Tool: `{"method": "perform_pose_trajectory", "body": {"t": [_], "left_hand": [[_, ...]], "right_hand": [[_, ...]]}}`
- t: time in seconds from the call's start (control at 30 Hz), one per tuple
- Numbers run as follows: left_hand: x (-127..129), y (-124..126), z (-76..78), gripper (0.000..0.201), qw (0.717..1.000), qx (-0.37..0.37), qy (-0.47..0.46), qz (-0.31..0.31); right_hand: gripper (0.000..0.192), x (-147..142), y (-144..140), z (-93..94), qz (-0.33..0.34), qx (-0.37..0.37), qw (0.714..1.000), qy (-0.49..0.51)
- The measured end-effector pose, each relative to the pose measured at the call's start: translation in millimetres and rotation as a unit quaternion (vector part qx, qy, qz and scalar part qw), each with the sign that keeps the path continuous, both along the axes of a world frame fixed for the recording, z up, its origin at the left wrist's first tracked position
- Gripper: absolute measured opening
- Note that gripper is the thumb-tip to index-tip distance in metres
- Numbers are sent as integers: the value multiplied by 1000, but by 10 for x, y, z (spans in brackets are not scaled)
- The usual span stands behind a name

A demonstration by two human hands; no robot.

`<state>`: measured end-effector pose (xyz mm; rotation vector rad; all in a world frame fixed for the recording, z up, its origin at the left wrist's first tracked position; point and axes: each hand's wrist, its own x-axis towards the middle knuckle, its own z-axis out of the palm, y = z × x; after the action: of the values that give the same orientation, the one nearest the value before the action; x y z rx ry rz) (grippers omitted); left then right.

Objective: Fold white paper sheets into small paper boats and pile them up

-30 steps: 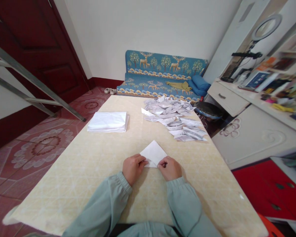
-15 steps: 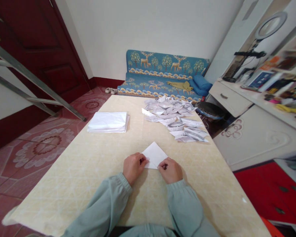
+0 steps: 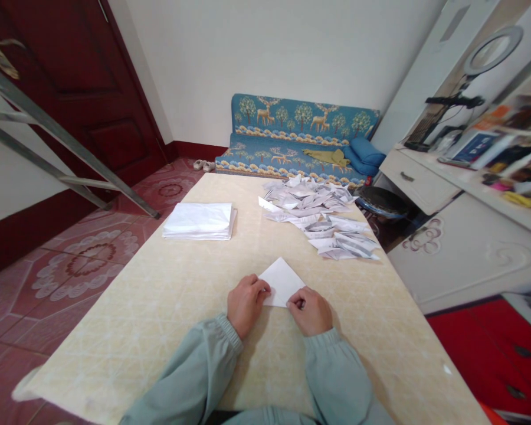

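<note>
The left hand (image 3: 246,304) and right hand (image 3: 310,309) pinch the near corners of the folded white paper (image 3: 282,281), flat on the table (image 3: 159,307), as before; only the view has shifted slightly. Farther off lie the sheet stack (image 3: 200,220) and folded pile (image 3: 321,213), unmoved.

I see open counter (image 3: 168,307) to the left of my left hand (image 3: 246,305), bare all the way to the near edge. Ahead, a clear lane runs up the middle between the stack of white sheets (image 3: 200,221) on the far left and the heap of folded papers (image 3: 321,215) on the far right. That heap blocks a straight reach to the far right corner. To the right of my right hand (image 3: 312,310) the counter lies free to its edge.
</note>
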<state>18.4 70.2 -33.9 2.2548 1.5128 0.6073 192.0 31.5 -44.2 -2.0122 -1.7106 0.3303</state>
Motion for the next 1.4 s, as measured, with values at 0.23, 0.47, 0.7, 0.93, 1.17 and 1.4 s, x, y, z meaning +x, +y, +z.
{"method": "perform_pose_trajectory", "body": {"t": [0.23, 0.47, 0.7, 0.93, 1.17, 1.4], "left_hand": [[-19, 26, -40, 8, 999, 22, 17, -16], [2, -133, -58, 19, 991, 91, -27, -94], [-32, -653, -176, 82, 967, 89, 16, -239], [-91, -586, -176, 84, 972, 96, 80, -199], [-404, -491, -199, 70, 976, 128, 126, -122], [-315, -570, -167, 68, 980, 133, 133, -69]], "right_hand": [[14, -261, -190, 82, 92, 111, 988, -62], [20, -359, -282, 5, 149, 75, 980, -112], [29, -294, -338, -79, 152, 90, 977, -116], [38, -298, -374, -10, 149, 67, 979, -119], [41, -302, -414, -8, 148, 64, 979, -121], [42, -344, -417, -79, 135, 82, 978, -133]]}}
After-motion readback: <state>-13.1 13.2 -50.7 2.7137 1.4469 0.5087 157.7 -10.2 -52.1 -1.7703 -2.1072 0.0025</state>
